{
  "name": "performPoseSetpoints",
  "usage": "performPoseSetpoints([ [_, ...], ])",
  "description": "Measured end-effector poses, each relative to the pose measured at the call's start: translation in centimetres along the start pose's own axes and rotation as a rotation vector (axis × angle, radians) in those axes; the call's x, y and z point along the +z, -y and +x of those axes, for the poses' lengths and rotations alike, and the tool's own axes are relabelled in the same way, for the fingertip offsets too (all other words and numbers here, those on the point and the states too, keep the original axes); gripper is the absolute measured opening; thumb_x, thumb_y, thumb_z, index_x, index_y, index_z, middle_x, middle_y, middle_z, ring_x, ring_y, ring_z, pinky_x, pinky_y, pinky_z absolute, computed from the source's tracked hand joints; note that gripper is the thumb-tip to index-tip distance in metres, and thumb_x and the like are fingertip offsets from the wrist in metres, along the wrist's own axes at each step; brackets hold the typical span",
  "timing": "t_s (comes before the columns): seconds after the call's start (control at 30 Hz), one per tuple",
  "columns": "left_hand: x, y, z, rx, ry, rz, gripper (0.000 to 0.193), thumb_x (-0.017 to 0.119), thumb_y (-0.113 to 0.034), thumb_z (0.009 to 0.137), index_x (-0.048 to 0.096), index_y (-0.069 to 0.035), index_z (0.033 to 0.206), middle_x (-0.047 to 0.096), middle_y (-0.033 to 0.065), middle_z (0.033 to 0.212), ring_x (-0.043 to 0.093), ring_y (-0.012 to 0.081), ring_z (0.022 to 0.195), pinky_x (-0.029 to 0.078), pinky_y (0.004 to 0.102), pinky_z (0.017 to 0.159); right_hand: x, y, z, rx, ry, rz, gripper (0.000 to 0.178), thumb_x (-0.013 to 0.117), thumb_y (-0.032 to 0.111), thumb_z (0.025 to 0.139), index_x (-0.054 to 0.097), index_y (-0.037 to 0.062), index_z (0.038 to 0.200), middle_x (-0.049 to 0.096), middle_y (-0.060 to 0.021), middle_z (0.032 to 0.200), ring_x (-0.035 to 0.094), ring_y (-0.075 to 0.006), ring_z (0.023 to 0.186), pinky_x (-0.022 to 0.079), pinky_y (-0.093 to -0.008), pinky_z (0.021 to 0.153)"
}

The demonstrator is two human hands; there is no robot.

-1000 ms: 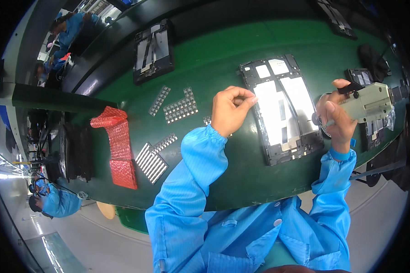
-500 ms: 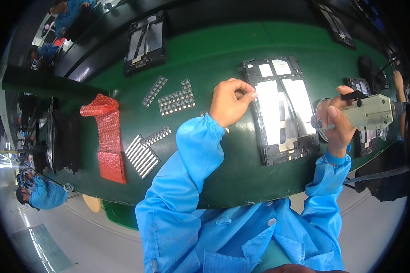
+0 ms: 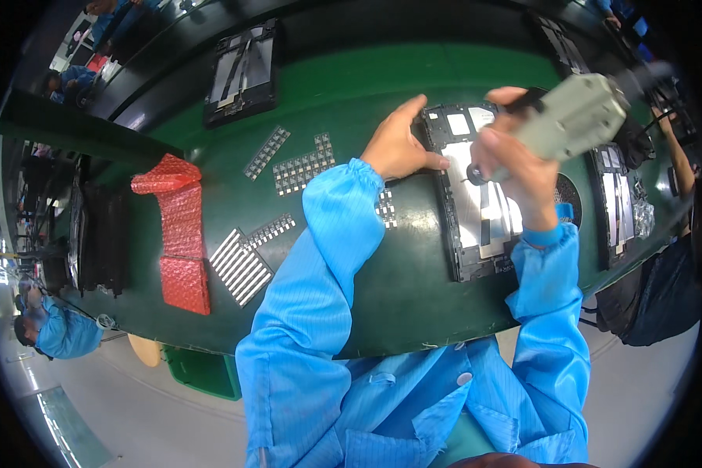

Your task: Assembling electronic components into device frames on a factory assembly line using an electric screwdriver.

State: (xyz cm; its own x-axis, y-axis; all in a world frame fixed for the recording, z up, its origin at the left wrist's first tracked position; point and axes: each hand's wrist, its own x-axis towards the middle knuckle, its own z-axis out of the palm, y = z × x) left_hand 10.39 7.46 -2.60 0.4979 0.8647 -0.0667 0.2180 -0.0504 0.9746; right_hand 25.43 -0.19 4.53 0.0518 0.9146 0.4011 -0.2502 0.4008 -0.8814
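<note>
An open tablet-like device [image 3: 466, 234], with a black frame and bright silver inner panels, lies on the green table in front of me. My left hand [image 3: 402, 144] is at its upper left edge, thumb and forefinger spread apart, the thumb touching the rim. My right hand [image 3: 522, 168] grips a pale green electric screwdriver [image 3: 577, 117] above the device's right side. The tool is tilted and slightly blurred; its tip is hidden by my fingers. Behind my right wrist, a round dark dish [image 3: 571, 204] is partly covered.
Red bubble wrap [image 3: 183, 242], a sheet of white strips [image 3: 240, 269] and small-part sheets [image 3: 304, 171] lie to the left. Similar devices stand at the back left [image 3: 243, 74] and right [image 3: 616, 195]. A co-worker's arm [image 3: 676, 152] shows at far right.
My right hand has brought the screwdriver leftward from beside the device to over it. My left hand's fingers have gone from a pinch to spread along the device's edge.
</note>
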Motion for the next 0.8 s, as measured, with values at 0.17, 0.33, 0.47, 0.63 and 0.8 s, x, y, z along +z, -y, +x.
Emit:
performPoseSetpoints([
  [0.17, 0.0, 0.0, 0.1, -0.031, 0.074, 0.036, 0.093, 0.08, -0.005, 0.054, 0.03, 0.004, 0.133, 0.06, 0.0188, 0.104, 0.062, 0.0178, 0.082, 0.048, 0.0277, 0.074, 0.8, -2.6, 1.1, 0.061, 0.015, -0.038, 0.033, 0.062, -0.006, 0.074, 0.049, -0.0048, 0.105, 0.053, -0.0044, 0.056, 0.051, -0.0114, 0.047, 0.041, -0.0232, 0.044],
  [0.33, 0.1, 0.1, 0.2, -0.029, 0.059, 0.027, 0.09, 0.076, -0.001, 0.055, 0.031, 0.003, 0.133, 0.058, 0.0137, 0.088, 0.058, 0.0156, 0.073, 0.045, 0.0262, 0.066, 0.8, -3.3, 1.2, 0.084, 0.046, -0.133, 0.036, 0.058, -0.008, 0.076, 0.044, -0.0041, 0.109, 0.049, -0.0048, 0.058, 0.048, -0.0125, 0.044, 0.043, -0.0262, 0.046],
  [0.47, 0.2, 1.1, 0.6, 0.031, 0.011, 0.061, 0.092, 0.082, -0.011, 0.05, 0.038, 0.004, 0.129, 0.056, 0.0204, 0.113, 0.057, 0.0253, 0.102, 0.044, 0.0302, 0.088, 0.7, -3.4, 1.2, 0.097, 0.053, -0.139, 0.036, 0.058, -0.008, 0.076, 0.044, -0.0041, 0.109, 0.049, -0.005, 0.057, 0.048, -0.0127, 0.045, 0.043, -0.0263, 0.047],
  [0.63, 0.3, 1.5, 0.8, 0.041, 0.011, 0.049, 0.091, 0.082, -0.012, 0.05, 0.038, 0.004, 0.128, 0.054, 0.021, 0.116, 0.053, 0.028, 0.109, 0.042, 0.031, 0.092, 0.8, -3.5, 1.1, 0.104, 0.043, -0.157, 0.034, 0.059, -0.007, 0.076, 0.044, -0.0037, 0.107, 0.049, -0.0054, 0.058, 0.049, -0.0132, 0.046, 0.043, -0.0267, 0.047],
  [0.8, 0.4, 2.5, 1.1, 0.1, -0.006, 0.009, 0.089, 0.081, -0.012, 0.05, 0.039, 0.004, 0.127, 0.053, 0.0217, 0.117, 0.053, 0.0287, 0.109, 0.042, 0.0314, 0.092, 1.6, -3.3, 0.2, 0.113, 0.041, -0.211, 0.028, 0.057, -0.008, 0.076, 0.045, -0.0028, 0.1, 0.051, -0.0063, 0.059, 0.051, -0.014, 0.049, 0.043, -0.0268, 0.048],
])
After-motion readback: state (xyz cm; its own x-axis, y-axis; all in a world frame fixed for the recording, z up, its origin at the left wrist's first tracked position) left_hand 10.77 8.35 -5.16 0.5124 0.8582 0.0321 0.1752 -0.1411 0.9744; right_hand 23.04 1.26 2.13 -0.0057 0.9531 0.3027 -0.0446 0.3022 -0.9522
